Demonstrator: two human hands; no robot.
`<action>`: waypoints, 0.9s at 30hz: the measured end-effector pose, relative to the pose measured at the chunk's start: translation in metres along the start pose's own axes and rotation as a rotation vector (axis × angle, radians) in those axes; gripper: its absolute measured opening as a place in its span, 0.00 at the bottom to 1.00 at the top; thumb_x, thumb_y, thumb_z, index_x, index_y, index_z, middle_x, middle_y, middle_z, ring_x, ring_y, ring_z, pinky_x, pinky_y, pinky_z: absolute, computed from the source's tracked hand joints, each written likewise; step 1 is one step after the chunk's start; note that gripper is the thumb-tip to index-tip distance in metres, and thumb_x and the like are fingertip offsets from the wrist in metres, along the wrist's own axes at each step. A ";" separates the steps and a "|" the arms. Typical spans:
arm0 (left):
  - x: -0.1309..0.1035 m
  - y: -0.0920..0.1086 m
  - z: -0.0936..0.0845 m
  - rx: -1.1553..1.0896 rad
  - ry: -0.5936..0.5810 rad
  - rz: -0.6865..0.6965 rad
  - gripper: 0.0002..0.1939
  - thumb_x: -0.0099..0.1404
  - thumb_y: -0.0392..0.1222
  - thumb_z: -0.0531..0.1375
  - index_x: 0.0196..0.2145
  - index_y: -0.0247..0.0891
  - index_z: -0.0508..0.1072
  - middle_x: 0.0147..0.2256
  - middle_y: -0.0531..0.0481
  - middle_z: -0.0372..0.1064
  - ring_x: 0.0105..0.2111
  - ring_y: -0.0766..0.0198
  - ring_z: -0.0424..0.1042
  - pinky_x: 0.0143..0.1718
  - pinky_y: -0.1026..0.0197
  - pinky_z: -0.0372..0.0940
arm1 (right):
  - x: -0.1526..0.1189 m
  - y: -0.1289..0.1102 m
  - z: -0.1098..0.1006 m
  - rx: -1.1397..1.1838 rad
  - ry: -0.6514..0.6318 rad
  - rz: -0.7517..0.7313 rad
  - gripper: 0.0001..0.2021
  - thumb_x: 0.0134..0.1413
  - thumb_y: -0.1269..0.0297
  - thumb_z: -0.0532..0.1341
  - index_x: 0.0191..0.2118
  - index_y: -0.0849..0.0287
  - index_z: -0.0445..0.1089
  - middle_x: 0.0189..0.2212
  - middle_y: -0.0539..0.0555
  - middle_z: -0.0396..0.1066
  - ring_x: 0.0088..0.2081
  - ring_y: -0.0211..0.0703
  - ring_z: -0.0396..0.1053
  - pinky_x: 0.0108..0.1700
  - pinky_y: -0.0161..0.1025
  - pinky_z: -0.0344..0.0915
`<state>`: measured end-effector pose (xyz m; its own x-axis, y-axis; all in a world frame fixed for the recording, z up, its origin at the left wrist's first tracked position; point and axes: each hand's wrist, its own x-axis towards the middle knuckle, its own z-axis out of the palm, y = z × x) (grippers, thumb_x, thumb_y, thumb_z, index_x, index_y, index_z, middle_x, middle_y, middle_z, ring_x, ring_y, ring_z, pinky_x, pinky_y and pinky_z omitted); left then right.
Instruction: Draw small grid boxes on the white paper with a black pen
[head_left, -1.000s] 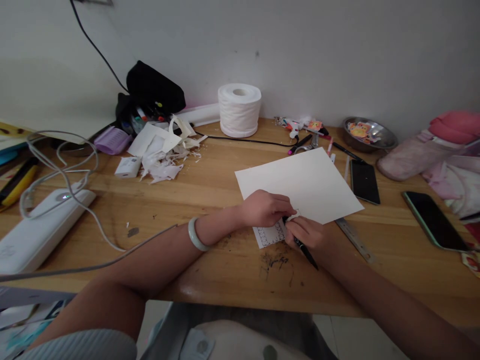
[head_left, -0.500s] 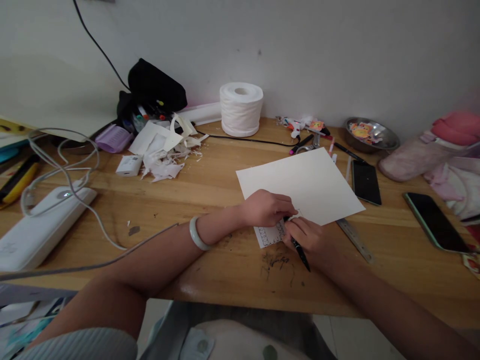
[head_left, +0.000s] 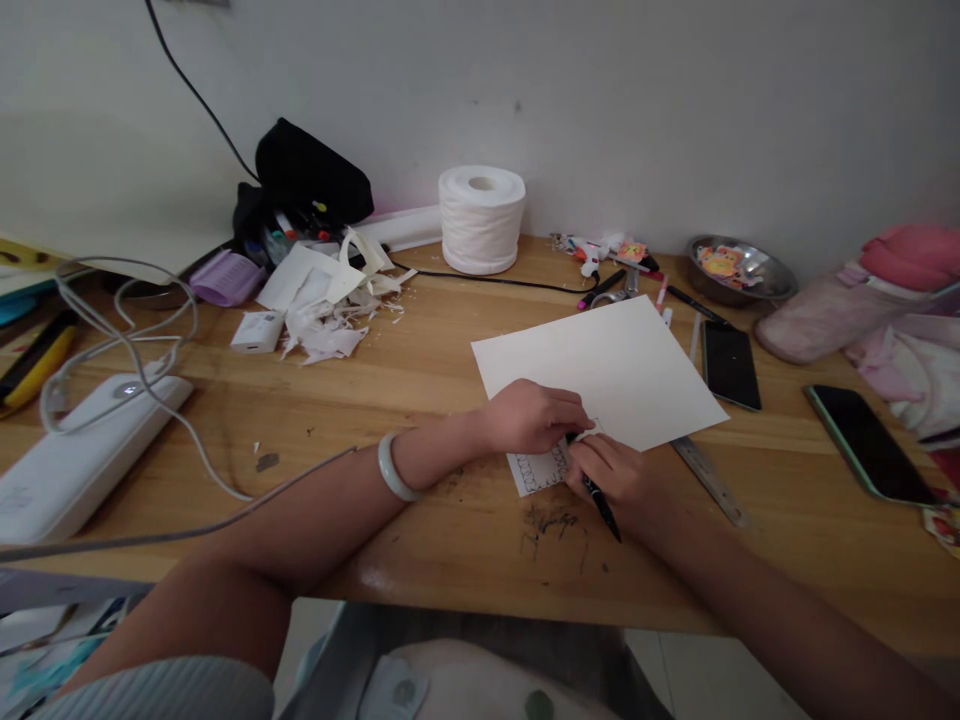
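Note:
A white sheet of paper (head_left: 607, 365) lies at a slant on the wooden table, with black looped outlines (head_left: 534, 472) drawn along its near left corner. My right hand (head_left: 611, 478) grips a black pen (head_left: 601, 508), whose back end points toward the table's front edge; its tip is hidden between the hands. My left hand (head_left: 529, 415) rests on the paper with its fingers curled together, close against the right fingers. Whether the left fingers hold anything is hidden. Black ink scribbles mark the wood just below the paper.
A white roll (head_left: 482, 220) stands by the wall. Paper scraps (head_left: 326, 310) and a black pouch (head_left: 311, 175) lie left. Two phones (head_left: 731, 365), a metal bowl (head_left: 742, 270), a ruler (head_left: 709, 480) and a bottle (head_left: 814, 315) are right. A cabled power bank (head_left: 90, 455) sits far left.

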<state>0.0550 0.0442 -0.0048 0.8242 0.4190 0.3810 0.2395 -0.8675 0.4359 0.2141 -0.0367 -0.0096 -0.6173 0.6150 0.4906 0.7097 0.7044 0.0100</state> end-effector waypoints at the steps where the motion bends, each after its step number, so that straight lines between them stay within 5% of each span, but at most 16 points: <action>1: 0.000 0.000 0.000 -0.001 0.000 -0.003 0.13 0.59 0.33 0.50 0.37 0.41 0.72 0.34 0.56 0.71 0.32 0.72 0.69 0.27 0.69 0.55 | 0.000 0.000 -0.001 0.008 -0.001 0.008 0.08 0.50 0.76 0.49 0.26 0.63 0.63 0.20 0.53 0.63 0.25 0.40 0.62 0.25 0.35 0.60; 16: 0.000 0.001 -0.001 0.003 -0.003 0.009 0.11 0.61 0.34 0.51 0.37 0.40 0.72 0.34 0.56 0.71 0.31 0.72 0.69 0.26 0.69 0.54 | -0.007 0.006 -0.009 0.226 -0.062 0.163 0.06 0.51 0.74 0.49 0.27 0.59 0.59 0.21 0.51 0.61 0.25 0.36 0.60 0.27 0.34 0.59; 19: -0.001 0.001 -0.001 -0.005 0.002 0.014 0.11 0.60 0.34 0.51 0.36 0.40 0.72 0.34 0.56 0.71 0.31 0.72 0.68 0.26 0.69 0.54 | -0.006 0.010 -0.012 0.352 -0.075 0.380 0.07 0.52 0.71 0.49 0.26 0.58 0.59 0.21 0.49 0.61 0.24 0.35 0.59 0.27 0.33 0.58; 23: -0.003 0.000 0.001 -0.037 0.011 -0.014 0.12 0.61 0.34 0.50 0.37 0.39 0.72 0.35 0.55 0.71 0.32 0.72 0.69 0.27 0.70 0.56 | -0.005 0.021 -0.003 0.598 0.196 0.832 0.09 0.52 0.67 0.49 0.23 0.57 0.59 0.16 0.47 0.59 0.20 0.35 0.59 0.22 0.33 0.56; 27: -0.005 -0.002 0.004 -0.057 0.069 -0.045 0.12 0.61 0.34 0.49 0.37 0.38 0.71 0.35 0.53 0.71 0.33 0.70 0.69 0.29 0.70 0.59 | 0.001 0.030 0.003 0.886 0.341 1.069 0.09 0.47 0.67 0.50 0.20 0.58 0.59 0.11 0.45 0.57 0.14 0.33 0.55 0.15 0.32 0.52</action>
<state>0.0524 0.0433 -0.0105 0.7754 0.4766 0.4143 0.2443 -0.8314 0.4991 0.2336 -0.0144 -0.0118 0.2701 0.9578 0.0986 0.2527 0.0283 -0.9671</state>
